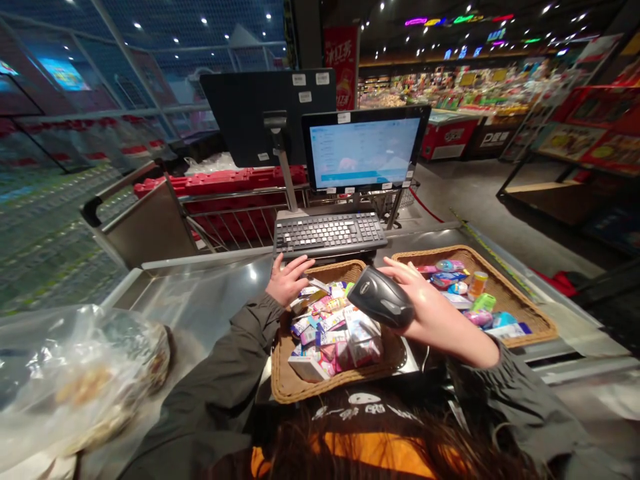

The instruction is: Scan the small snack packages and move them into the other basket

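Observation:
My right hand is wrapped round a black handheld barcode scanner, held above the near basket with its head pointing left. My left hand has its fingers stretched out, just in front of the left end of the black keyboard. It is beside the far left rim of the wicker basket. Whether its fingertips touch the keys I cannot tell. In that basket lies a heap of small wrapped packets, pink, white and blue, with a white box at the near edge.
A lit monitor stands behind the keyboard, with a second screen turned away. On the right is another wicker basket with several small goods. A clear plastic bag lies on the metal counter at left. Beyond stands a trolley.

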`<state>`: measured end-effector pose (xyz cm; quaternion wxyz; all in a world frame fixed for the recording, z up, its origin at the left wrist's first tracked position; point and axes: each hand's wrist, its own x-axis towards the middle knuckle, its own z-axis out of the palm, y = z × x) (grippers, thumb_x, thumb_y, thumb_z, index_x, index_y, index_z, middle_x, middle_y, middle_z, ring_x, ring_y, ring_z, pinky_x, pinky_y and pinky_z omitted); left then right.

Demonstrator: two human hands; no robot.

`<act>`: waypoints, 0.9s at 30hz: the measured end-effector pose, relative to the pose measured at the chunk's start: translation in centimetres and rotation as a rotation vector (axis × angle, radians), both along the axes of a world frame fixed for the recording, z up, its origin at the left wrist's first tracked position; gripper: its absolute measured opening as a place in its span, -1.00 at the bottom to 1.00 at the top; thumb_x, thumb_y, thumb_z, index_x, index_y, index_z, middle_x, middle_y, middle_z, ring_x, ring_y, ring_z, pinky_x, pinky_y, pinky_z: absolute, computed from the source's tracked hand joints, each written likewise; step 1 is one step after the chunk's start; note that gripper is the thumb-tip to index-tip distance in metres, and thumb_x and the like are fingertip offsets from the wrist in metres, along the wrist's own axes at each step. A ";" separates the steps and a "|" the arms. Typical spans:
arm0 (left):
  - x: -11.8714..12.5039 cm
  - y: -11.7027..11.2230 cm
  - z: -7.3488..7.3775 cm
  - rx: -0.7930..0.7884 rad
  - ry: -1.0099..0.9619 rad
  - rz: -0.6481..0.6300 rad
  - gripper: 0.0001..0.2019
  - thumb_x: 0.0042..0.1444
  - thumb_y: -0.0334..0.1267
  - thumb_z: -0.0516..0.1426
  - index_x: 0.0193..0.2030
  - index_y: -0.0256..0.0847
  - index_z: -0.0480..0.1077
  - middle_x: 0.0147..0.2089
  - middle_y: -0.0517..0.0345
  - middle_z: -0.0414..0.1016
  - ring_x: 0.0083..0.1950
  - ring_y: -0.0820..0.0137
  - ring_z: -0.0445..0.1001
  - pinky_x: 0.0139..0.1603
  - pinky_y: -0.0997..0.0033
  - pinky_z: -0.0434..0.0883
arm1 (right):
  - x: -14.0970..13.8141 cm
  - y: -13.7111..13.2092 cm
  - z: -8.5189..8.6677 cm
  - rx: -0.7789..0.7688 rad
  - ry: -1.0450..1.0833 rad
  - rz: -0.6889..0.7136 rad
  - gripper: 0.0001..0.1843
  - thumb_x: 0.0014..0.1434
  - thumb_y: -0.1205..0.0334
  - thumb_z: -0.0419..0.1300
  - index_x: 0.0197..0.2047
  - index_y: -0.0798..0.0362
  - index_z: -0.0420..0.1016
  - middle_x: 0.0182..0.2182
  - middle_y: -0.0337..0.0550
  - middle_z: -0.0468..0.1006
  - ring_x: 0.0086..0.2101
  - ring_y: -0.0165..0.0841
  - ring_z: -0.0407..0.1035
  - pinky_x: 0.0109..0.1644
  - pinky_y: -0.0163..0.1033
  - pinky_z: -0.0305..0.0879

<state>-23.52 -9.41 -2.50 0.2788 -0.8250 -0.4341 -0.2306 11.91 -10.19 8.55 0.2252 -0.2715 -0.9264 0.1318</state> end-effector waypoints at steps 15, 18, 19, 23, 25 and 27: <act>1.1 -3.6 2.7 -0.576 -0.002 -0.011 -0.57 0.16 0.17 0.15 -0.41 -0.16 0.53 0.29 -0.02 0.41 0.43 -0.01 0.16 0.40 -0.35 -0.45 | 3.2 1.2 -0.9 0.024 0.024 -0.127 -0.41 0.07 0.20 0.26 0.19 0.03 0.37 0.19 0.14 0.41 0.29 0.15 0.15 0.32 0.41 0.09; 2.4 -3.0 4.5 -0.572 -0.005 -0.057 -0.56 0.20 0.16 0.13 -0.44 -0.16 0.52 0.23 0.02 0.48 0.40 0.03 0.21 0.41 -0.31 -0.47 | 5.4 1.6 -0.9 0.067 0.065 -0.209 -0.39 0.07 0.20 0.24 0.21 0.03 0.35 0.16 0.12 0.45 0.27 0.11 0.21 0.30 0.31 0.19; 3.0 -2.6 4.9 -0.580 -0.001 -0.076 -0.56 0.22 0.16 0.11 -0.43 -0.16 0.52 0.20 0.03 0.50 0.39 0.05 0.23 0.42 -0.30 -0.47 | 6.3 1.7 -0.8 0.083 0.069 -0.238 -0.38 0.07 0.20 0.25 0.22 0.03 0.34 0.14 0.10 0.47 0.26 0.09 0.23 0.30 0.27 0.21; 6.5 -0.9 5.6 -0.638 0.016 -0.164 -0.58 0.28 0.14 0.05 -0.32 -0.12 0.54 0.21 0.05 0.50 0.39 0.08 0.23 0.43 -0.30 -0.45 | 10.9 1.5 -0.4 0.118 0.084 -0.410 -0.35 0.09 0.14 0.26 0.25 0.04 0.32 0.13 0.09 0.49 0.25 0.08 0.26 0.32 0.24 0.21; 8.7 0.3 5.7 -0.665 0.019 -0.225 -0.58 0.29 0.14 0.03 -0.28 -0.10 0.54 0.23 0.08 0.48 0.40 0.07 0.21 0.43 -0.31 -0.44 | 13.4 1.2 -0.4 0.124 0.107 -0.522 -0.33 0.10 0.09 0.28 0.26 0.06 0.32 0.16 0.11 0.47 0.25 0.12 0.25 0.32 0.27 0.20; 11.2 1.8 5.6 -0.678 0.012 -0.282 -0.59 0.29 0.14 0.02 -0.27 -0.07 0.55 0.22 0.11 0.48 0.39 0.07 0.23 0.44 -0.30 -0.42 | 15.7 0.9 -0.6 0.137 0.144 -0.634 -0.33 0.09 0.05 0.29 0.25 0.07 0.34 0.18 0.12 0.45 0.24 0.13 0.26 0.33 0.27 0.19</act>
